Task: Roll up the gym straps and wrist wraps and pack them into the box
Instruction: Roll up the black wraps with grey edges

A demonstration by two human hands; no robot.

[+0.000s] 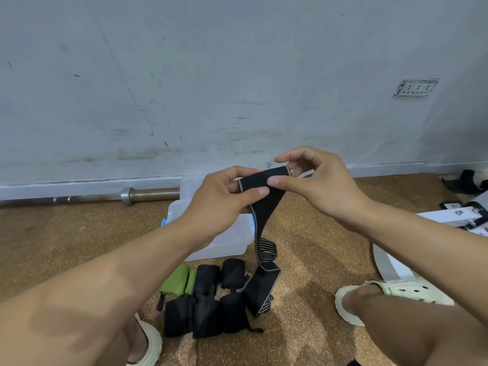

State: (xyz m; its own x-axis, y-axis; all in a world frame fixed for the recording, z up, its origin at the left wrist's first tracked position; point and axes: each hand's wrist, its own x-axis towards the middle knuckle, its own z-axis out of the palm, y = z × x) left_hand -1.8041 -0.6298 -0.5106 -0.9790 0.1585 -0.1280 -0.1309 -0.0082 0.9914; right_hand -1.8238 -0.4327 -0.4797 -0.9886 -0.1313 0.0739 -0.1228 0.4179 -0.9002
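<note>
The left hand [227, 196] and the right hand [311, 180] hold the top end of one black strap [260, 207] in the air above the floor [303, 233]. The left hand pinches the strap's end between thumb and fingers; the right hand pinches the same end from the other side, thumb on the near face, fingers curled behind. The strap has pale edge stitching. It hangs down twisted, and its lower end rests on the floor beside a group of rolled wraps [206, 299]. That group consists of several black rolls and one green roll [177, 283], packed close together. The clear plastic box [227, 241] stands on the floor just behind the rolls, partly hidden by the left forearm. A barbell [105, 198] lies along the base of the wall [184, 75].
</note>
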